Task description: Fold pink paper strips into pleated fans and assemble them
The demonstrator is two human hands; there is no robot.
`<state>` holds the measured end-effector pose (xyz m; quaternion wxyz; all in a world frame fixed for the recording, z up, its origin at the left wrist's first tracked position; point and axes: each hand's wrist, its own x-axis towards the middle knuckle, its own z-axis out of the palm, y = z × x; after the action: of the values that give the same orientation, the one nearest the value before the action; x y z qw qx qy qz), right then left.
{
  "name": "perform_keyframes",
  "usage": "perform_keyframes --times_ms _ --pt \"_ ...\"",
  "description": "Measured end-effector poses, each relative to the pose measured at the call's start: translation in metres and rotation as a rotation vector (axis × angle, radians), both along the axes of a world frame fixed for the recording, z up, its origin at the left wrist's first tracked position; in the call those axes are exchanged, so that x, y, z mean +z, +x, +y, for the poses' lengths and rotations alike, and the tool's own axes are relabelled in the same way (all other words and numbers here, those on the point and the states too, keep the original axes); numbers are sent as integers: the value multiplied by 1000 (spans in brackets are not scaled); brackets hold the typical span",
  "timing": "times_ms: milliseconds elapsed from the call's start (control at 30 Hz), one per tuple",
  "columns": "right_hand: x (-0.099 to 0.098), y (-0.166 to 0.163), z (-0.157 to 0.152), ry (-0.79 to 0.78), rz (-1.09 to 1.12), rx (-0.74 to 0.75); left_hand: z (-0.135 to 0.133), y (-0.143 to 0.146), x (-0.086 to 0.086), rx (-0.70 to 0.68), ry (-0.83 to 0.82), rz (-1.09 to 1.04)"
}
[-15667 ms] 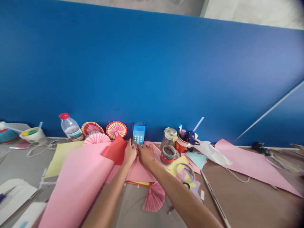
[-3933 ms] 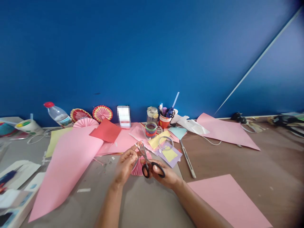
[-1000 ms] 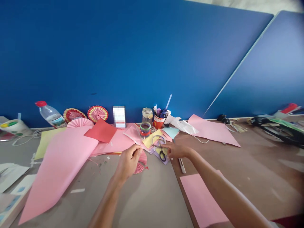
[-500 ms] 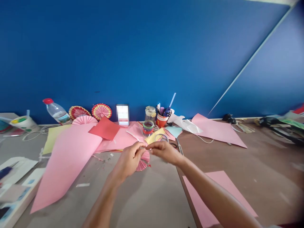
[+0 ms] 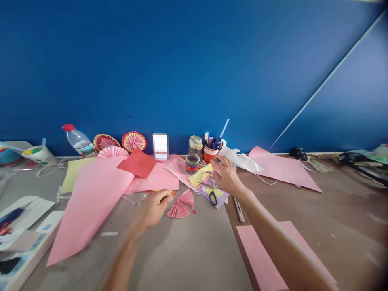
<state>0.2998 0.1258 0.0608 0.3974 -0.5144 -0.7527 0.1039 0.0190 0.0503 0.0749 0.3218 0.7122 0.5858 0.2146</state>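
Observation:
My left hand [image 5: 155, 207] is held over the grey mat with its fingers curled together; whatever is between them is hidden. Just right of it lies a pink pleated paper fan [image 5: 181, 205], opened part way and touched by neither hand. My right hand [image 5: 226, 173] reaches to the back, fingers apart, in front of an orange cup of pens [image 5: 209, 155]. Below its fingers, scissors with dark handles [image 5: 213, 197] rest on purple paper [image 5: 222, 199] and yellow scraps.
A utility knife [image 5: 239, 210] lies right of the mat. Pink sheets [image 5: 87, 202] and a red square [image 5: 137, 163] cover the left back. Along the blue wall stand a tilted bottle [image 5: 79, 141], finished paper rosettes [image 5: 133, 141], a phone [image 5: 160, 146] and a jar [image 5: 194, 151].
My hands have parted from their pinch above the pink fan. The right has moved back and right toward the cup, its fingers spreading; the left has drawn slightly left. Fan and scissors are now uncovered.

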Motion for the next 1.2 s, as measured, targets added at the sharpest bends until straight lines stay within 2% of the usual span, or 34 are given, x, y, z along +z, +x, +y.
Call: perform_keyframes --times_ms 33,67,200,267,400,567,700,833,967,1100,1200 --pt "3 -12 -7 8 67 36 0 5 3 1 -13 -7" --pt "7 -26 -15 -52 137 113 0 10 5 -9 -32 -12" --pt "15 -79 -43 -531 466 579 1 21 14 -27 -37 -39" --pt "15 -94 -48 -683 513 672 0 20 15 -26 4 -52" --pt "14 -88 -44 -733 401 534 -3 10 11 -27 39 11" --pt "12 -62 -40 -611 184 485 -8 2 7 -32 36 98" --pt "7 -48 -35 -595 199 402 -7 -2 0 23 34 135" --pt "-2 -35 -23 -534 291 258 -1 -4 -18 104 32 199" --pt "-12 -32 -13 -496 362 122 6 16 -42 180 49 309" --pt "-15 -41 -10 -460 356 159 11 47 -57 181 59 509" --pt "-14 -49 -9 -449 381 187 14 61 -61 188 22 551"
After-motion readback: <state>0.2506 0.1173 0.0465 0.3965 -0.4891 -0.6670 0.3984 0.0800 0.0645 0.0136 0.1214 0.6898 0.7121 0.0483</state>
